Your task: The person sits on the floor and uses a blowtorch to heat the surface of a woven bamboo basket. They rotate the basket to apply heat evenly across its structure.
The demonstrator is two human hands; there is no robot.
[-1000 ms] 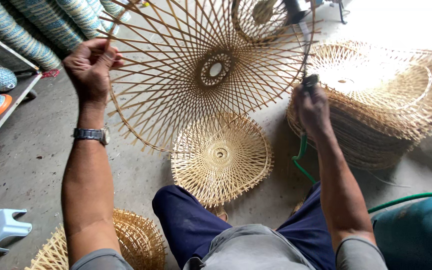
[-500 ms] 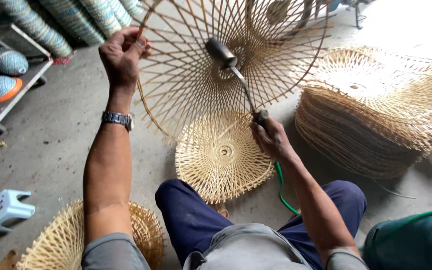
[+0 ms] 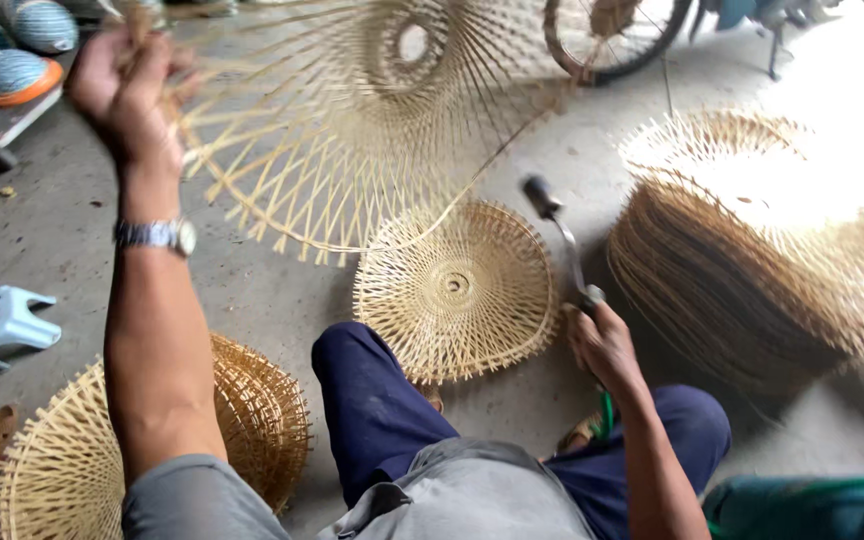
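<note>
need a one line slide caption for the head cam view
Left hand lifts a woven bamboo frame while the right hand grips a torch-like wand above a smaller frame on the floor.

Changes, placed against the small woven disc [image 3: 455, 290] on the floor. Bamboo frame [image 3: 352, 120]: swung up and left of the disc, tilted, its centre ring now far above it; blurred with motion. Torch [image 3: 560, 240]: withdrawn from the frame's hub, lowered to the disc's right edge, nozzle up. Right hand [image 3: 602, 345]: dropped to the disc's lower right. Left hand [image 3: 127, 90]: shifted further upper left of the disc.
</note>
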